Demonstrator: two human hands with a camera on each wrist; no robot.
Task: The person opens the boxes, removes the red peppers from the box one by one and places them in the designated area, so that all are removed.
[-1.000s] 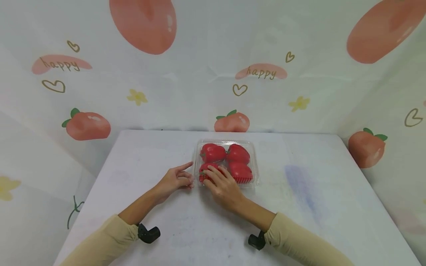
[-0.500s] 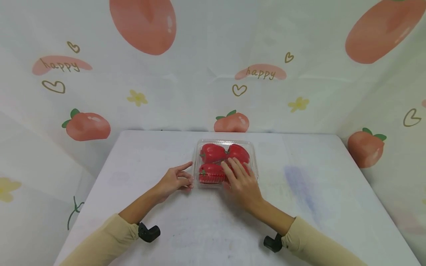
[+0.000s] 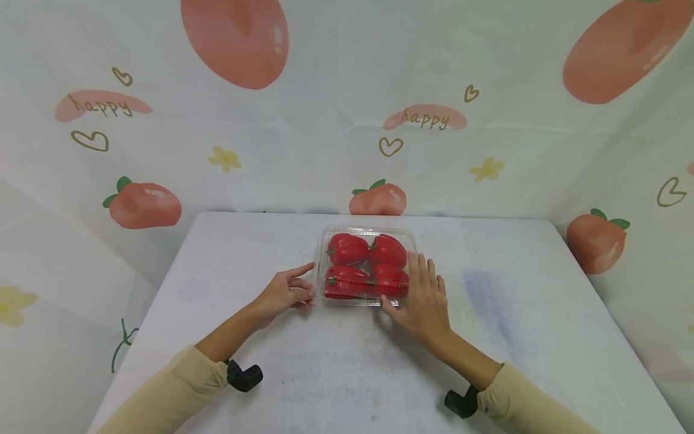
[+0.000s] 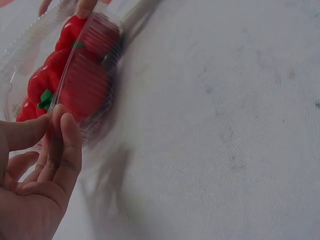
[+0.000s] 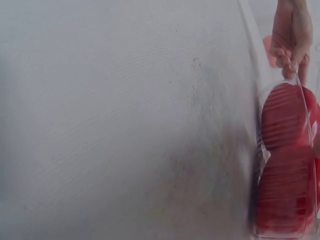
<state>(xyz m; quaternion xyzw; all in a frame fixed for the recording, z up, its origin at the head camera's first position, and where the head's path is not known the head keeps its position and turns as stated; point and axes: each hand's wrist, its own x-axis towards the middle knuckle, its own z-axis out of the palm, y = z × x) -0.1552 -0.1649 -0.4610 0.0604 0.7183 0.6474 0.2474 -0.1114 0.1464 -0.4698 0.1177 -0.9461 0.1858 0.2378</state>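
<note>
While the left hand keeps its place at the near left corner of the clear plastic box, the right hand has travelled across the lid. A second ago it lay over the front left pepper, half a second ago over the front right pepper; now it rests at the box's right side, fingers straight and pointing away from the person, thumb spread toward the near rim. Both front peppers are therefore uncovered, beside the two back ones. The box has barely shifted on the white table, near the middle of its far half.

From the head view, the left hand's grip is hard to read; the left wrist view shows thumb and fingers pinching the rim, right beside a pepper's green stem. That view also catches a right-hand digit on the rim farther along. The right wrist view looks at the ribbed near wall, with red showing through it, but only a sliver of the right hand seems to enter at the edge.
</note>
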